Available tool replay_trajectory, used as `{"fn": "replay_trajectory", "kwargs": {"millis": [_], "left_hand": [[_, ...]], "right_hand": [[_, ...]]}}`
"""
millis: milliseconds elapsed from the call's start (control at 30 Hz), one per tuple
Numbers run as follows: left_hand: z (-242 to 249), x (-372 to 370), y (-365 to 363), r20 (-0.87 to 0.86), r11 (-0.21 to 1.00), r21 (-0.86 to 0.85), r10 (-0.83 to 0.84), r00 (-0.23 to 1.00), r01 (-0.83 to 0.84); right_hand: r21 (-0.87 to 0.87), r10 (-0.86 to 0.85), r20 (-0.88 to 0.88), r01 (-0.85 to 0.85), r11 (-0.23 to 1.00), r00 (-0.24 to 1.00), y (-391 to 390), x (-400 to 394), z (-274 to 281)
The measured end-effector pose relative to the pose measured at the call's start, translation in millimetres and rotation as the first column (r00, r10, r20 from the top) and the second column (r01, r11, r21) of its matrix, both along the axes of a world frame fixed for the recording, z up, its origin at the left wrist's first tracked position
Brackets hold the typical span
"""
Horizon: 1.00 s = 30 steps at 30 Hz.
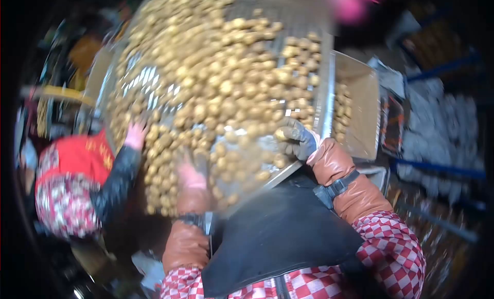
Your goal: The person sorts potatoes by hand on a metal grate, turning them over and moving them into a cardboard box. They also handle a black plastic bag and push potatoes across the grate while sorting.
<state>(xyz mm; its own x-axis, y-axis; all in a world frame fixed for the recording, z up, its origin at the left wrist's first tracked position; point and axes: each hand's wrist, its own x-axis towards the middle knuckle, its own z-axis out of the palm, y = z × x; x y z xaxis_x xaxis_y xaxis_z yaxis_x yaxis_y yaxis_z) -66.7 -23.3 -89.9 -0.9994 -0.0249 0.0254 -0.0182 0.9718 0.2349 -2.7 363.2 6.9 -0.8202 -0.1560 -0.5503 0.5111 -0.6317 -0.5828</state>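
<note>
Small round yellow-brown potatoes (221, 88) are spread thickly over a large metal sorting table (275, 180) in front of me. My left hand (192, 171), in a pink and grey glove, is over the potatoes at the near left; motion blurs its fingers. At the table's near right corner, my right hand (297, 139) wears a grey glove. Its fingers are curled, with a potato (281, 134) showing at the fingertips. Between my hands, a patch of the metal surface shows among scattered potatoes.
A co-worker in a red vest (82, 157) reaches a pink-gloved hand (136, 134) onto the table at left. Right of the table stands a cardboard box (360, 108) with potatoes inside. White sacks (437, 129) are piled farther right. Blurred pink clothing (350, 5) shows at the top.
</note>
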Motion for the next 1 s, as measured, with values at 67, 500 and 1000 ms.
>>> {"fn": "replay_trajectory", "kwargs": {"millis": [67,500,1000], "left_hand": [[16.4,7.8,20.6,0.016,0.998,-0.021,0.056,0.998,-0.055],[25.3,24.3,13.1,-0.076,0.992,-0.082,-0.099,0.992,0.093],[12.6,27.7,6.9,-0.007,0.998,-0.061,-0.013,1.0,0.013]], "right_hand": [[0.043,-0.13,0.104,0.126,0.991,0.986,34.2,41.2,-16.3],[0.827,-0.187,-0.226,0.29,0.482,0.956,171.4,207.3,-115.1],[0.964,-0.763,-0.226,0.25,-0.087,0.606,240.7,417.0,-46.6]]}}
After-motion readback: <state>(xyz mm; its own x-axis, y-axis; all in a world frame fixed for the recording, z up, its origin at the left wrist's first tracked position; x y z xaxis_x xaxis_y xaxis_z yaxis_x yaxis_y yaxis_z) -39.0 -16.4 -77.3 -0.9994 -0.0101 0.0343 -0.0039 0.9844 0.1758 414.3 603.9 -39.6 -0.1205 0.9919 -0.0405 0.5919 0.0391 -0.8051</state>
